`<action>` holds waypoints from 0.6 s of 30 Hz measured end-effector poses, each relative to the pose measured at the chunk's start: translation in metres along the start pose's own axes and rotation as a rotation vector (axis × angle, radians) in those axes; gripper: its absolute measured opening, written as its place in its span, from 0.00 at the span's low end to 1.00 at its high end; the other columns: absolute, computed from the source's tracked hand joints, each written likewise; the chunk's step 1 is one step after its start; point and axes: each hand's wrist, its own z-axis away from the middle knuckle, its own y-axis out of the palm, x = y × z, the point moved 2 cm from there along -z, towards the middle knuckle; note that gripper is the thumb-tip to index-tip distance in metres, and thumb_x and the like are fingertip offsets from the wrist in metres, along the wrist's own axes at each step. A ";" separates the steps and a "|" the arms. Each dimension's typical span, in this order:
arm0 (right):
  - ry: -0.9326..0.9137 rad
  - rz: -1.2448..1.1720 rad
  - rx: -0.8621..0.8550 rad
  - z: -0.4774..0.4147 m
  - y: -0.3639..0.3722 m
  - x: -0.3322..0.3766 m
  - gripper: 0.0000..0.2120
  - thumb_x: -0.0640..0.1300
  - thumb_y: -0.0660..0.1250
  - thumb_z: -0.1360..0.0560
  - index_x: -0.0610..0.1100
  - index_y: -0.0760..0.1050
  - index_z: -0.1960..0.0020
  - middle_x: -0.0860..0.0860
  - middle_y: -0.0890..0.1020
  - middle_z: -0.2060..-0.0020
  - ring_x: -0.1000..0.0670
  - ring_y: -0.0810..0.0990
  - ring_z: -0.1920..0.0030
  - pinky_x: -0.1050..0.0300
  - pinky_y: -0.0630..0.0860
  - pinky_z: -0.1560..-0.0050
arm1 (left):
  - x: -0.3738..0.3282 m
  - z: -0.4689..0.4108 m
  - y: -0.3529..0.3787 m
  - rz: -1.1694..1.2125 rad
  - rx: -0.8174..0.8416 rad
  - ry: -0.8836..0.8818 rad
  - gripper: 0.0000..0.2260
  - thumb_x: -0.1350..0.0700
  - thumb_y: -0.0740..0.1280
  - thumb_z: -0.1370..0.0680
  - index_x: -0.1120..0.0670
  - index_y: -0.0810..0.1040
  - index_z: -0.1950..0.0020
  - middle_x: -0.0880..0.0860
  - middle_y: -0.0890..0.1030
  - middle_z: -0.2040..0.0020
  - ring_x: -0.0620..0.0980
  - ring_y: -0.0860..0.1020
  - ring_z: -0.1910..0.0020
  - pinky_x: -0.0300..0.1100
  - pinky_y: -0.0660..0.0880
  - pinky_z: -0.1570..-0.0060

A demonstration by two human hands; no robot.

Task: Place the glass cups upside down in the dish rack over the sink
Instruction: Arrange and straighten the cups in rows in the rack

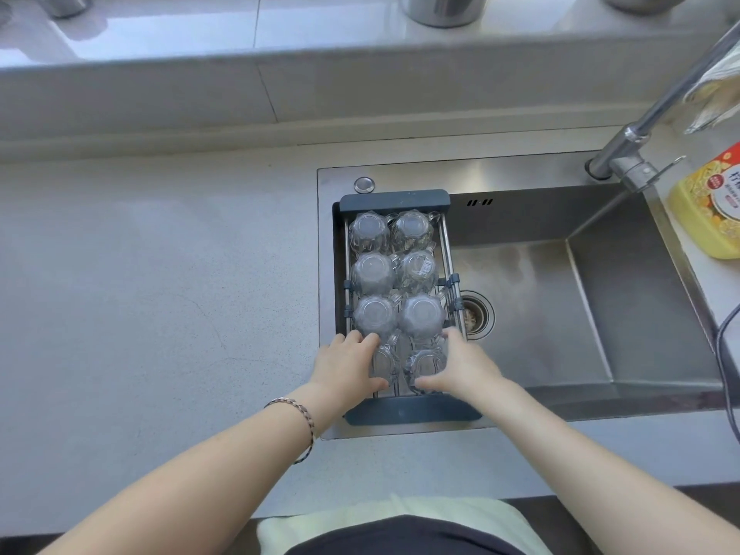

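Nearest to us are our two bare forearms, and they reach forward to the dish rack (412,412), a metal rack with dark grey end bars that lies across the left part of the steel sink (600,314). On the left wrist we wear a thin braided bracelet (298,414).

Our left hand (348,366) is curled around the glass cup (383,360) at the near left corner of the rack; the fingers lie over its far side and the thumb presses the near side, so the hand is closed on it. Our right hand (460,364) holds in the same way the second glass cup (425,364) at the near right corner of the rack, with the index finger stretched along the right rail and the thumb at the near side. We cannot tell if these two cups already rest on the rack wires.

Behind them, further into the rack, six glass cups (394,274) stand upside down in three rows of two, close to each other, with their bottoms up. One of them, in the middle row on the right, carries a small barcode sticker (425,269).

To the right of the rack we see the sink drain (476,314), and further right the faucet (636,154) and a yellow detergent bottle (708,210). Left of the rack the grey worktop (160,274) spreads out.
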 end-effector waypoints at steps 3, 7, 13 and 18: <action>-0.017 -0.066 -0.032 0.010 0.011 -0.003 0.37 0.51 0.76 0.38 0.49 0.62 0.34 0.43 0.77 0.41 0.42 0.75 0.41 0.52 0.74 0.45 | -0.001 -0.001 -0.001 0.004 0.006 -0.005 0.27 0.41 0.69 0.29 0.50 0.66 0.36 0.54 0.74 0.39 0.55 0.72 0.42 0.49 0.72 0.48; 0.003 -0.362 -0.208 0.014 0.019 -0.007 0.34 0.48 0.78 0.38 0.50 0.68 0.36 0.42 0.78 0.42 0.43 0.75 0.40 0.53 0.71 0.42 | -0.001 -0.001 -0.001 0.000 0.019 -0.010 0.27 0.42 0.69 0.29 0.50 0.66 0.35 0.54 0.74 0.39 0.55 0.72 0.41 0.49 0.72 0.47; -0.072 -0.293 -0.163 0.013 0.025 -0.012 0.37 0.49 0.76 0.36 0.49 0.62 0.32 0.42 0.77 0.42 0.42 0.74 0.41 0.54 0.70 0.43 | -0.002 -0.001 0.000 0.001 0.024 -0.019 0.28 0.42 0.69 0.29 0.49 0.65 0.34 0.53 0.73 0.38 0.56 0.72 0.41 0.50 0.72 0.47; -0.229 0.080 0.030 0.007 0.001 -0.018 0.35 0.48 0.70 0.30 0.50 0.57 0.28 0.46 0.71 0.33 0.46 0.69 0.34 0.55 0.67 0.38 | -0.003 0.000 -0.004 0.030 0.080 -0.022 0.26 0.45 0.68 0.27 0.49 0.64 0.32 0.54 0.72 0.37 0.56 0.72 0.40 0.50 0.74 0.45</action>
